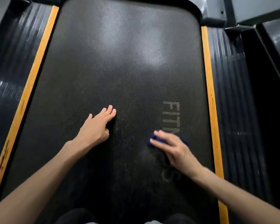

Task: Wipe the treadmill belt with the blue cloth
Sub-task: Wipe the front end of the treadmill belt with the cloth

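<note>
My left hand (95, 126) lies flat on the belt (120, 62) near its middle, with the fingers straight and close together. My right hand (173, 147), a little blurred, presses the one blue cloth (152, 138) on the belt with stretched fingers, near the right orange strip (210, 94). The left orange strip (39, 62) is well apart. Ahead of both hands there is much open belt.

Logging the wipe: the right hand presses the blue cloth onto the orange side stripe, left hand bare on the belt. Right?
No: the head view shows the right hand pressing the dark blue cloth onto the black treadmill belt, over its grey lettering, not the orange side stripe. The left hand is bare on the belt.
</note>
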Motion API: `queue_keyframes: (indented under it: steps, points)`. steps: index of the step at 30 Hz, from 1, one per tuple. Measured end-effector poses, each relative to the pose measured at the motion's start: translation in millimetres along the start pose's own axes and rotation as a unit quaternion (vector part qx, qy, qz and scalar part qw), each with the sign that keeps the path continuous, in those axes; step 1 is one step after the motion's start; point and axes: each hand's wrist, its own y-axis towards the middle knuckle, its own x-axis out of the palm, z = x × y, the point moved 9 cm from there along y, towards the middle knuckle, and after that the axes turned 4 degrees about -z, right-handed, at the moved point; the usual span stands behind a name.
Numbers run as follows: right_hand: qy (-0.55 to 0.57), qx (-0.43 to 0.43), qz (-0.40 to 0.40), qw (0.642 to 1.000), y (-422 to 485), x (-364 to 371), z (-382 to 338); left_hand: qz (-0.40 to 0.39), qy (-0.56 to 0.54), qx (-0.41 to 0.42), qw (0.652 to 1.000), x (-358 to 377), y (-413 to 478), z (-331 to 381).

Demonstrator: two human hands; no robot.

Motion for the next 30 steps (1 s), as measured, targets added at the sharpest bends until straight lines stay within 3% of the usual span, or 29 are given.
queue_keyframes:
  steps: [2, 4, 8, 11, 13, 18, 21, 25, 30]
  points:
    - [-0.036, -0.073, -0.061, 0.995, -21.4, 9.1, -15.8, 0.002, 0.004, -0.002, 1.0, -0.3, 0.0, 0.6]
    - [-0.079, -0.097, -0.066, 0.99, -15.3, 0.7, 0.1, 0.0, 0.007, -0.004, 1.0, -0.1, 0.2, 0.9]
    - [-0.125, 0.114, 0.063, 0.984, 33.5, -49.9, 95.6, -0.001, 0.012, -0.008, 1.0, -0.7, 0.6, 0.8]
    - [-0.068, 0.281, 0.122, 0.95, 48.7, -73.6, 139.9, -0.002, 0.021, -0.01, 1.0, -0.8, 1.7, -0.4]
    - [-0.058, 0.334, 0.151, 0.929, 41.7, -70.4, 137.4, -0.004, 0.023, -0.01, 1.0, -0.5, 2.2, -1.1]
    - [-0.102, 0.31, 0.1, 0.94, -28.3, -39.7, 59.7, 0.005, 0.021, -0.009, 1.0, -0.1, 1.7, -1.0]
    - [-0.063, 0.309, 0.102, 0.943, -60.6, -31.1, 43.0, 0.012, 0.026, -0.01, 1.0, 0.5, -0.1, 1.9]
    - [-0.068, 0.255, 0.112, 0.958, -42.1, -37.1, 61.9, 0.017, 0.03, -0.011, 0.999, -0.5, -2.0, 4.1]
    - [-0.053, 0.297, 0.161, 0.94, 34.8, -66.9, 121.5, 0.023, 0.027, -0.012, 0.999, -0.7, -3.8, 4.3]
